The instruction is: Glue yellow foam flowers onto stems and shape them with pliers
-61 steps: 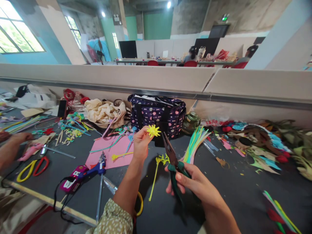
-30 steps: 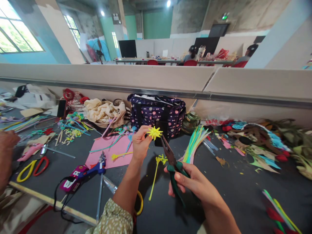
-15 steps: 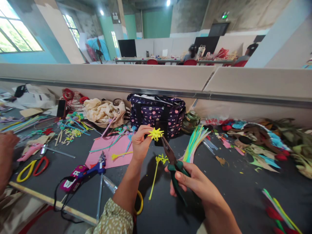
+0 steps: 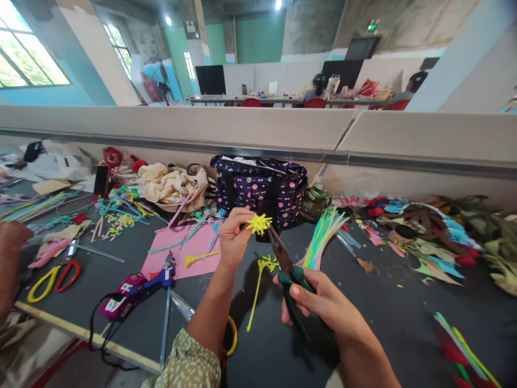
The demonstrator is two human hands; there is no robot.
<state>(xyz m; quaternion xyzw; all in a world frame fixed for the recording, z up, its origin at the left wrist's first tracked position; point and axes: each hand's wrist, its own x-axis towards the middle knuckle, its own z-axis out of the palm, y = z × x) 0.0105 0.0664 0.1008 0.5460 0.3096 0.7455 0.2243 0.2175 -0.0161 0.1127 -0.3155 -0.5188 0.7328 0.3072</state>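
Note:
Pinched in my left hand (image 4: 235, 237) is a yellow pipe-cleaner flower (image 4: 259, 224) with spiky petals. My right hand (image 4: 319, 302) grips the dark green handles of long-nose pliers (image 4: 285, 258). The plier tips are at the flower's right edge; whether they clamp a petal I cannot tell. Below, on the dark table, lies a thin yellow stem (image 4: 254, 296) with small yellow pieces (image 4: 270, 263) at its top. Scissors with a yellow handle (image 4: 231, 337) lie partly hidden under my left forearm.
A blue glue gun (image 4: 155, 283) and a pink sheet (image 4: 177, 248) lie left. Colourful pipe cleaners (image 4: 325, 234) and a green jar (image 4: 317, 200) are right of a patterned bag (image 4: 258, 188). Red-and-yellow-handled scissors (image 4: 67, 275) lie near another person's hand (image 4: 14, 237) at far left.
Almost nothing differs. The yellow flower is turned slightly and shifted a touch, while both hands and the pliers stay nearly in place.

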